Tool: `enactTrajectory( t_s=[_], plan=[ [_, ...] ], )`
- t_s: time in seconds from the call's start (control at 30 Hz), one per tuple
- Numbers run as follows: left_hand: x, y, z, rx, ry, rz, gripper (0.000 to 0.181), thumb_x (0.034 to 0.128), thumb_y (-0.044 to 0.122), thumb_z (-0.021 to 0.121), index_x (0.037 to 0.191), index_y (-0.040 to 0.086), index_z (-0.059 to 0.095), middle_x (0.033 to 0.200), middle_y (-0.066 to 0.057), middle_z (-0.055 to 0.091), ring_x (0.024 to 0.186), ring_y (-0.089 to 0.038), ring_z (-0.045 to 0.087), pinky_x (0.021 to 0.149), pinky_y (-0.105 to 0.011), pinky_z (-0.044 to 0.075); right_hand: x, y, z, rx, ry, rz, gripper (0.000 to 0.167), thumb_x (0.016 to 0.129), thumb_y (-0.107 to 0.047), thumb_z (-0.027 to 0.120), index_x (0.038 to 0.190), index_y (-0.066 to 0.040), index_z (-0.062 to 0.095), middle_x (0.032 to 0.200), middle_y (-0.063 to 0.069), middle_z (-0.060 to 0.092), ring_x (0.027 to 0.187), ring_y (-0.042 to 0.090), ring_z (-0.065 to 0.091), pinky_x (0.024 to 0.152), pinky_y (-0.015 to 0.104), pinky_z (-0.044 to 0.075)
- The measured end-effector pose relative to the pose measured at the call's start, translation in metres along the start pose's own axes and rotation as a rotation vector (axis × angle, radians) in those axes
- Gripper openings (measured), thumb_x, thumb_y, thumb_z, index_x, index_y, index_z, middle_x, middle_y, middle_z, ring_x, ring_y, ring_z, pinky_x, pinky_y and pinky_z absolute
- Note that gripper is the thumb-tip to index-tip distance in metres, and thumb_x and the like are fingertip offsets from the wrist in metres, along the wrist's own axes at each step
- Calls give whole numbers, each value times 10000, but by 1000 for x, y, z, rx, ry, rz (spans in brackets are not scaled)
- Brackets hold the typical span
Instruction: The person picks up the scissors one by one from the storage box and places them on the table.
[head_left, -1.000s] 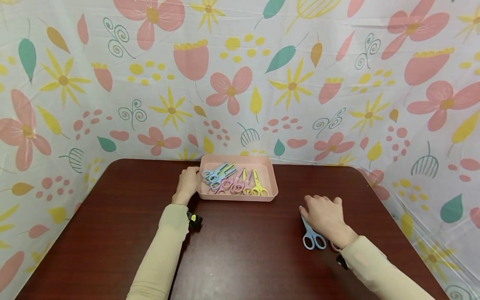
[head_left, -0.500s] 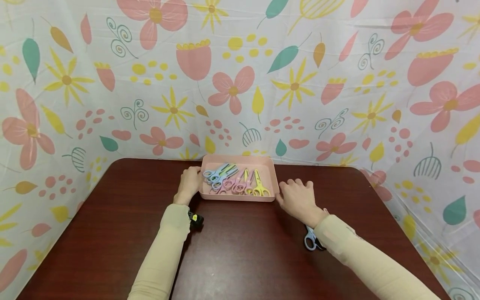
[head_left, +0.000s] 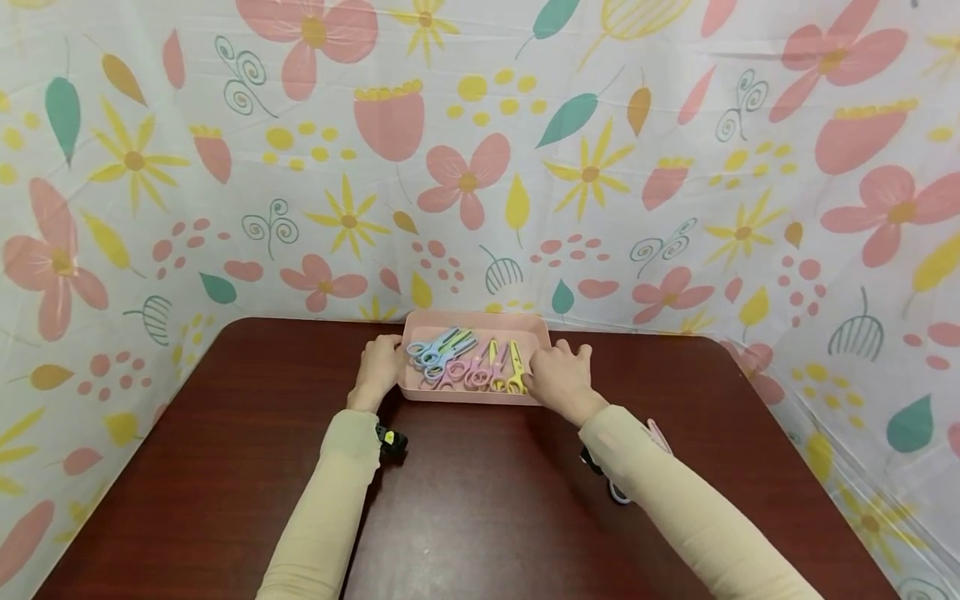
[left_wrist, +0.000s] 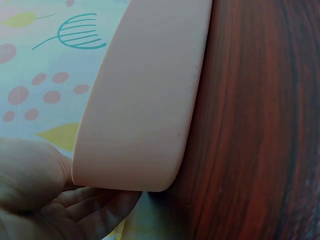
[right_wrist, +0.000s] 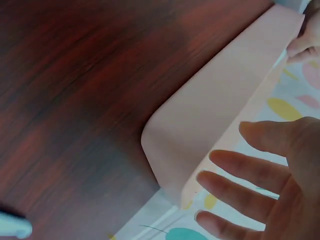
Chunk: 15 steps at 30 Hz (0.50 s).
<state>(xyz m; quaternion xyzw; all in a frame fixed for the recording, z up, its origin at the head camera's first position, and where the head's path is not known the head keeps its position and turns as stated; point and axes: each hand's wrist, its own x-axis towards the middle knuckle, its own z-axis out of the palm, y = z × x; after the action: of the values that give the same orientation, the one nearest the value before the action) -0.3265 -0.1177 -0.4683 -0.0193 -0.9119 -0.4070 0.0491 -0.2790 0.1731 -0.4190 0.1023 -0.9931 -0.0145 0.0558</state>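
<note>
Far left: a flower-printed cloth [head_left: 135, 267] hangs behind the dark wood table [head_left: 225, 467] and runs the full width. Your left sleeve [head_left: 318, 508] is pale and comes up from the bottom edge; a black device [head_left: 392, 442] with a yellow patch sits at that wrist.

Your left hand [head_left: 377, 371] is at the left end of the pink tray [head_left: 472, 398], thumb at the rim and fingers bent against the end wall, gripping it. The tray stands flat on the table near its back edge, close to the cloth.

Inside the tray, from the left: blue scissors [head_left: 444, 347] overlapping in a heap, a yellow-green blade among them; then pink scissors [head_left: 496, 364], handles toward you, a yellow blade showing between; last, a pair of yellow scissors [head_left: 516, 362], blades pointing away, handle partly behind your hand.

Your right hand [head_left: 562, 372] is over the tray's right end. The right wrist view shows its fingers spread and loosely extended, gripping nothing; whether the tips touch the rim, you cannot tell.

A second black wrist unit [head_left: 591, 461] shows below your right sleeve [head_left: 675, 492]. Around that sleeve, mostly covered, a light-blue handle [head_left: 618, 494] and a pale pink piece [head_left: 659, 437] lie on the table.
</note>
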Motion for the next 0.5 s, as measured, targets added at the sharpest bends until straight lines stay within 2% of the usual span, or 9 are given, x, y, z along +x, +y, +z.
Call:
enactTrajectory(
  t_s=[0.17,0.5],
  plan=[
    [0,-1,-1,-6,0,15,351,1029,156,492,1323,-8,588,1142,-194,665,826,-284,643,721,-399,484,12,-4,7,10,-110,39,364,899,-370,669,643,-142,546,804,65,560,965,309,467,887,612,237],
    [1,0,-1,17,-1,1,350,1035,179,491,1322,9,597,1125,-174,676,837,-286,659,742,-401,499,27,-12,14,10,-184,75,228,848,-343,693,758,-143,629,982,89,643,1156,351,432,952,672,148]
  ],
)
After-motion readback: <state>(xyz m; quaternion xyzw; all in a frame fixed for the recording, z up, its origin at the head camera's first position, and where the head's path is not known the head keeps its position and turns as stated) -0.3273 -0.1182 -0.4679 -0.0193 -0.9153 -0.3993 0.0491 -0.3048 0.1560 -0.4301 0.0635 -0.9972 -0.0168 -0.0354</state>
